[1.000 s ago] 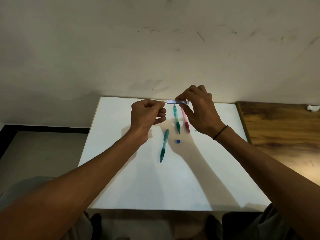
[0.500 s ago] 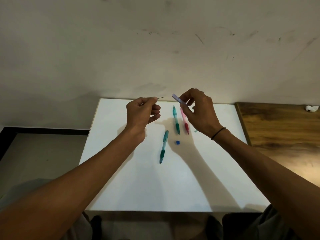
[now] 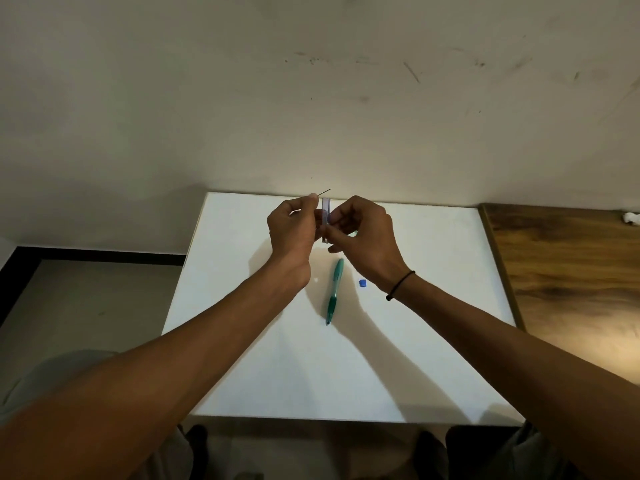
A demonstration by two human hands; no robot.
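Note:
Above the far middle of the white table (image 3: 433,341), my left hand (image 3: 292,226) pinches a thin dark lead (image 3: 325,192) that sticks up to the right from its fingertips. My right hand (image 3: 363,233) holds a small clear bluish lead case (image 3: 326,218) upright between fingers and thumb. The two hands are nearly touching, with the case between them. A green mechanical pencil (image 3: 334,292) lies on the table just below the hands. A small blue cap (image 3: 362,283) lies to its right. The other pencils are hidden behind my right hand.
A wooden table (image 3: 568,271) adjoins the white one on the right, with a small white object (image 3: 631,218) at its far edge. A stained wall stands right behind the tables. Grey floor lies to the left.
The hands have come together from apart. My right hand has turned the lead case from tilted to upright. My left hand still pinches the lead, now higher and nearer the case.

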